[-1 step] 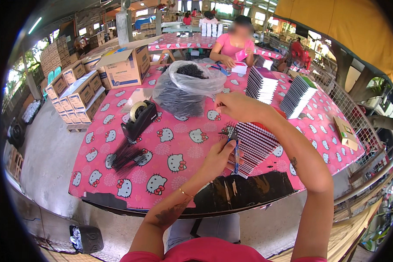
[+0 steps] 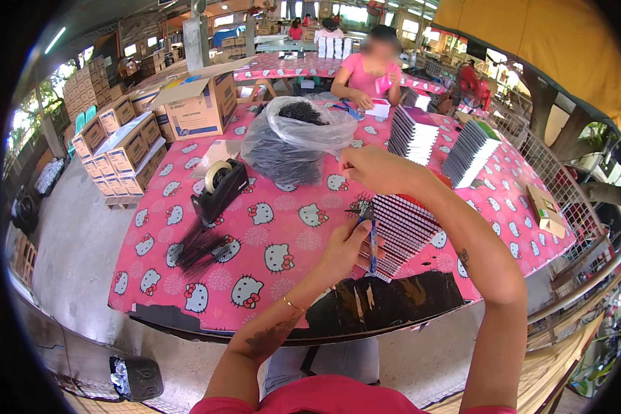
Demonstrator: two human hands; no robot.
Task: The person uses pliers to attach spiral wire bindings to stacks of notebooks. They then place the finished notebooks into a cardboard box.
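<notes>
My left hand (image 2: 352,247) is closed around a slim blue-handled hand tool (image 2: 373,252), its dark end pointing away from me. Some fine black strands (image 2: 359,205) lie by that dark end. Beside the tool, a stack of notebooks (image 2: 406,231) lies with its striped red, white and dark edges toward me, touching or nearly touching my left fingers. Above the far end of the stack, my right hand (image 2: 367,168) is closed with the fingertips bent together. Whatever it pinches, if anything, is too small to make out.
A clear plastic bag (image 2: 286,155) of black strands stands ahead, with a tape dispenser (image 2: 219,192) to its left. More black strands (image 2: 199,250) lie at left. Tall notebook stacks (image 2: 412,136) stand far right; across the table a person (image 2: 369,72) handles pink-covered items. Cartons (image 2: 203,107) stand back left.
Both of my hands stay almost in place, the right one barely shifting. Across the table, the person's pink item has tilted and moved slightly in their hand.
</notes>
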